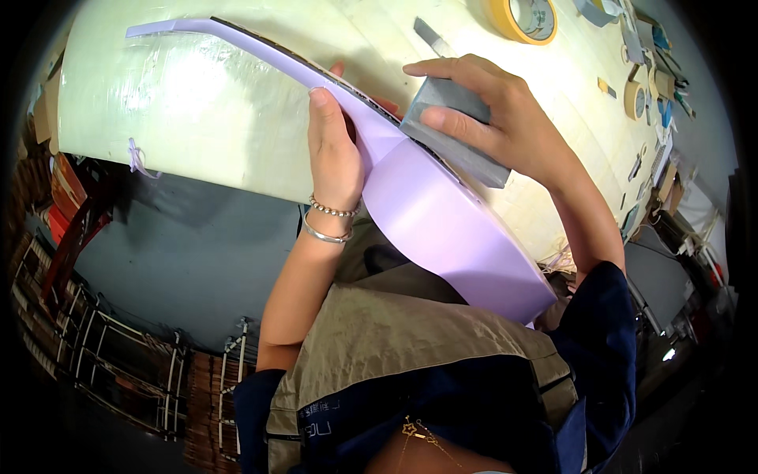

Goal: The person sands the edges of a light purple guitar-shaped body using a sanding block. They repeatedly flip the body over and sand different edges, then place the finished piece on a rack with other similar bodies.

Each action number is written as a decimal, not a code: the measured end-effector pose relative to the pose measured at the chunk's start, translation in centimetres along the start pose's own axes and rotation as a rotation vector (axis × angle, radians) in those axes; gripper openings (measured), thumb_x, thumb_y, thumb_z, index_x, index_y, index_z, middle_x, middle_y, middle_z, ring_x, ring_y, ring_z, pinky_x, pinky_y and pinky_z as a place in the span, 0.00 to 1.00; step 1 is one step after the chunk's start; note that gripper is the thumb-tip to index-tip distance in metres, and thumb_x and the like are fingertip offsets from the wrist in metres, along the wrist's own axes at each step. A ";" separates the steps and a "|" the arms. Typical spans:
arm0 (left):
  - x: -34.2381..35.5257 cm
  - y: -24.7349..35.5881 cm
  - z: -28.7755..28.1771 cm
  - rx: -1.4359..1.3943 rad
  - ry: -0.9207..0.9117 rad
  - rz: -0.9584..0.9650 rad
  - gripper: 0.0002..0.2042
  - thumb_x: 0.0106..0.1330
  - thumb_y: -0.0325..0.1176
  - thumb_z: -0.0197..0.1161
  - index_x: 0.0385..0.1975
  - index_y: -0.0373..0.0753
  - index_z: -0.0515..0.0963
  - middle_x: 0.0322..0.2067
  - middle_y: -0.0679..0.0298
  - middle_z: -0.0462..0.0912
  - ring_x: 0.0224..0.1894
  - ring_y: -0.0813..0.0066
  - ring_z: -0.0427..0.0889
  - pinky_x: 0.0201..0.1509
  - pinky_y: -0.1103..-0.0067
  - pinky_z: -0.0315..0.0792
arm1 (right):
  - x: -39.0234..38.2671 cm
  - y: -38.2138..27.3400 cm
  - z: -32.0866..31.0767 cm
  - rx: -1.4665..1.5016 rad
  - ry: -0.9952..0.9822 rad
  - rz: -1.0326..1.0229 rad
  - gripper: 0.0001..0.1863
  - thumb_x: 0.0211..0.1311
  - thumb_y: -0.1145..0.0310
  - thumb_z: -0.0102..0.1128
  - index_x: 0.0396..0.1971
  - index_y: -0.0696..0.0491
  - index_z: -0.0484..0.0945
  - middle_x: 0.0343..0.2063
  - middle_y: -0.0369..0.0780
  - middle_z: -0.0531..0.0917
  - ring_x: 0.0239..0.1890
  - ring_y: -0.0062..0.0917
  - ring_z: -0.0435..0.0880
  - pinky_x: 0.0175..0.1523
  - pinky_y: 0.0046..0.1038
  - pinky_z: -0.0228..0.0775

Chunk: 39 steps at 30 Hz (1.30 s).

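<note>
A lilac ukulele (442,213) is tilted on its side across the table edge, its body close to my apron and its neck pointing to the far left. Around the neck, near where it meets the body, my left hand (335,150) is closed, thumb on the near side and fingertips showing beyond it. My right hand (505,110) grips a grey flat-sided block (483,162), which looks like a sanding block. The block is at the dark fingerboard edge, by the joint of neck and body. The ukulele's front faces away and is mostly hidden.
The pale table (189,118) has a yellow tape roll (509,31) and a grey flat blade-like tool (432,35) at its far side. Another tape roll (634,99) and small tools lie at the right. A lilac scrap (138,158) hangs at the left edge; racks (118,355) stand below.
</note>
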<state>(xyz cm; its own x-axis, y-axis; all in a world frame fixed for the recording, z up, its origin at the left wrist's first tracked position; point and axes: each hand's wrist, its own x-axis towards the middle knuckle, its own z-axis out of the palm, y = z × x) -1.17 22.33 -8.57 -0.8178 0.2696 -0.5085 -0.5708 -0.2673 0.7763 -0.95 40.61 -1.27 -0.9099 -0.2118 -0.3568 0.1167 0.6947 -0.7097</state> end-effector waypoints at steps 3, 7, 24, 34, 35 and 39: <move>-0.1 0.2 -0.1 0.031 -0.001 0.005 0.37 0.68 0.60 0.28 0.62 0.30 0.52 0.32 0.59 0.76 0.37 0.75 0.75 0.45 0.81 0.69 | 0.7 0.2 0.7 -0.019 0.119 -0.072 0.24 0.54 0.46 0.59 0.44 0.48 0.78 0.29 0.45 0.79 0.33 0.36 0.80 0.37 0.30 0.71; 0.1 -0.7 -0.3 0.024 0.031 0.067 0.32 0.71 0.55 0.29 0.60 0.30 0.57 0.41 0.58 0.74 0.43 0.76 0.73 0.50 0.80 0.67 | 1.8 -0.6 0.6 -0.031 0.054 -0.029 0.22 0.56 0.52 0.59 0.46 0.51 0.76 0.35 0.44 0.79 0.37 0.33 0.79 0.43 0.29 0.70; 0.6 -2.8 -1.0 0.015 -0.022 0.096 0.31 0.71 0.54 0.29 0.59 0.31 0.52 0.25 0.57 0.76 0.27 0.68 0.81 0.34 0.77 0.75 | 17.1 -4.6 4.0 0.019 0.154 -0.088 0.31 0.56 0.40 0.51 0.44 0.54 0.78 0.32 0.46 0.83 0.34 0.35 0.83 0.41 0.30 0.74; 0.2 -2.2 -0.4 -0.025 0.072 0.067 0.25 0.72 0.48 0.32 0.51 0.30 0.63 0.40 0.51 0.73 0.41 0.63 0.72 0.51 0.75 0.64 | 17.6 -4.5 4.0 -0.125 0.178 -0.140 0.31 0.56 0.40 0.51 0.43 0.55 0.78 0.31 0.46 0.83 0.33 0.35 0.83 0.40 0.29 0.74; 0.7 -2.1 -0.5 -0.030 0.078 0.061 0.25 0.72 0.48 0.32 0.51 0.31 0.63 0.40 0.51 0.73 0.41 0.63 0.72 0.50 0.75 0.64 | 18.0 -4.3 3.7 -0.137 0.174 -0.158 0.31 0.56 0.40 0.51 0.43 0.55 0.78 0.31 0.46 0.83 0.32 0.35 0.83 0.39 0.29 0.74; 0.4 -2.1 -0.6 -0.041 0.037 0.047 0.26 0.72 0.50 0.33 0.52 0.31 0.63 0.41 0.53 0.73 0.43 0.66 0.72 0.50 0.76 0.64 | 18.1 -4.0 3.6 0.048 0.075 -0.095 0.31 0.56 0.40 0.50 0.45 0.54 0.78 0.34 0.46 0.83 0.33 0.33 0.83 0.40 0.28 0.74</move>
<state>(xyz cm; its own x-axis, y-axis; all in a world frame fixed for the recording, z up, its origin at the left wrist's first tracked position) -0.34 22.46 -10.59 -0.8457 0.2213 -0.4856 -0.5333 -0.3169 0.7844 -16.39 31.51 -7.10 -0.9446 -0.2220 -0.2419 0.0460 0.6401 -0.7669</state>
